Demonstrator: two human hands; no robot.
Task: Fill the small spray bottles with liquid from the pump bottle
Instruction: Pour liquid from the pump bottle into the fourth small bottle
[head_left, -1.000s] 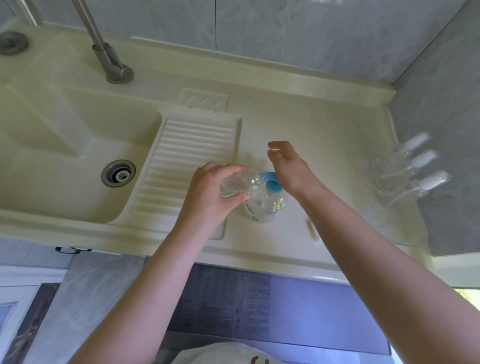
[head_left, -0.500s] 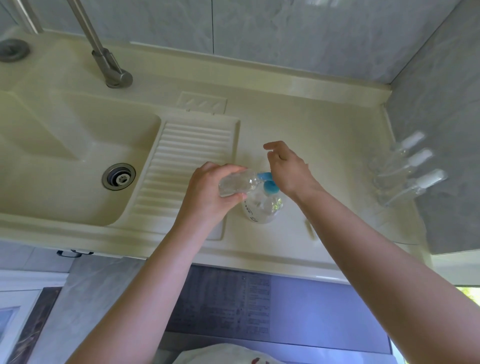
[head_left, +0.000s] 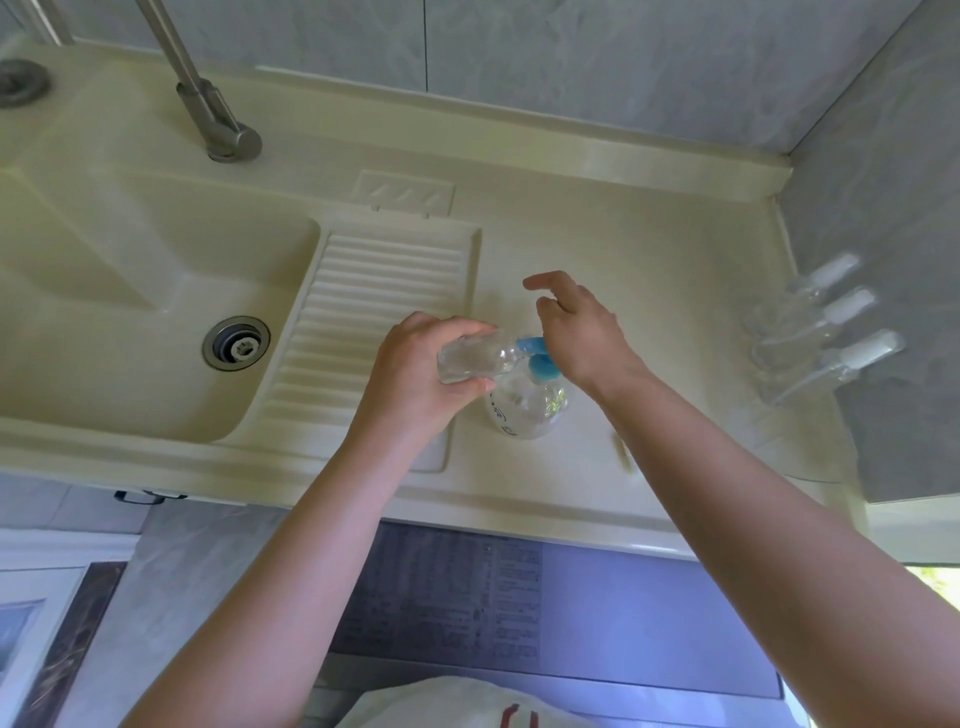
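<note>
Nothing much shifted: left hand (head_left: 415, 374) still gripped the small spray bottle (head_left: 475, 357) against the blue nozzle (head_left: 535, 356) while right hand (head_left: 582, 332), fingers loosely spread, pressed the pump bottle (head_left: 524, 408) on the counter (head_left: 649, 249). Filling step; probably more pumps next.

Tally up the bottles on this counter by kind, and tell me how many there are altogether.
Pump bottle with blue pump head: 1, standing on the counter.
Small clear bottle held in the left hand: 1.
Small spray bottles with white caps by the right wall: 3.
Total: 5 bottles.
</note>
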